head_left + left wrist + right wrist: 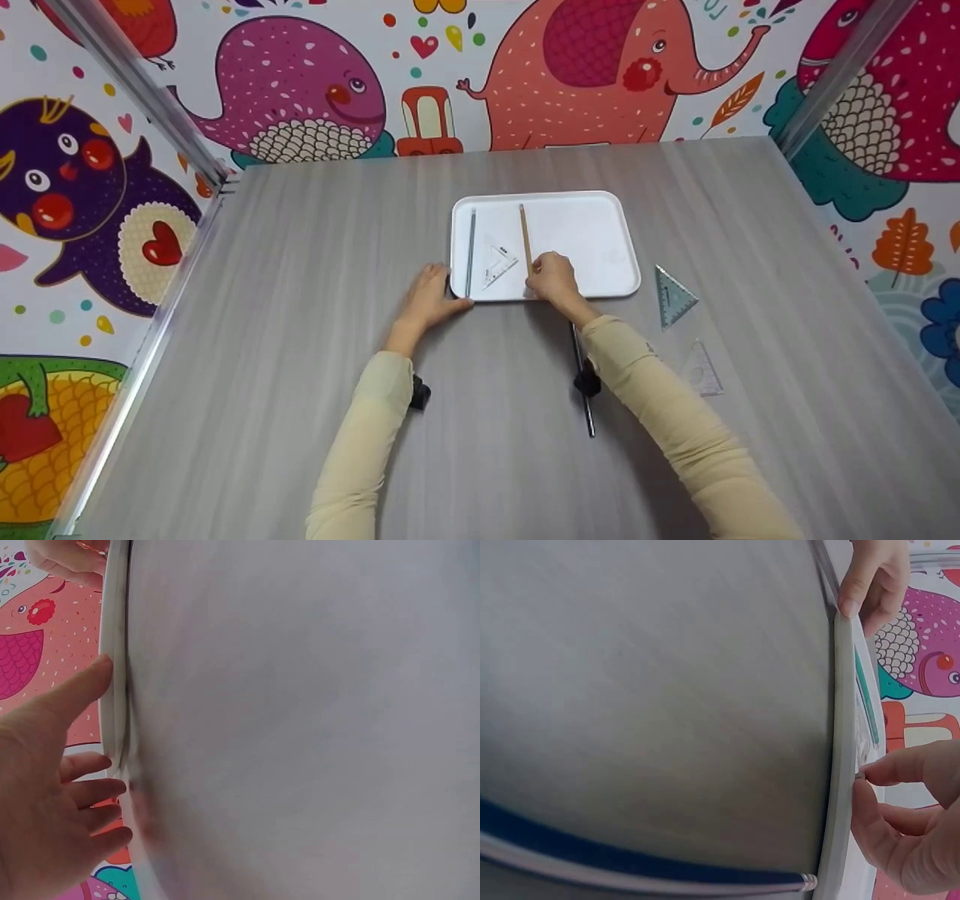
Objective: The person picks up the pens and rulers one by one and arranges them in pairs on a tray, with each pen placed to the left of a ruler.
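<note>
A white tray [592, 225] lies on the table. Its near left corner is touched by my left hand [429, 296], thumb [94, 682] on the rim and fingers loosely straight beside it. With thumb and forefinger my right hand [553, 276] pinches the near end of a yellow-brown pencil [525, 232], which lies lengthwise in the tray. The pinched tip barely shows between the fingers [900, 765] in the right wrist view. To its left in the tray are a small clear set square [501, 266] and a blue-green pencil [471, 251].
Right of the tray lie a greenish set square [673, 296] and a clear set square [705, 367]. A dark pencil [590, 420] is on the table by my right forearm, its end near the tray's rim. Printed walls [315, 82] stand behind and at both sides.
</note>
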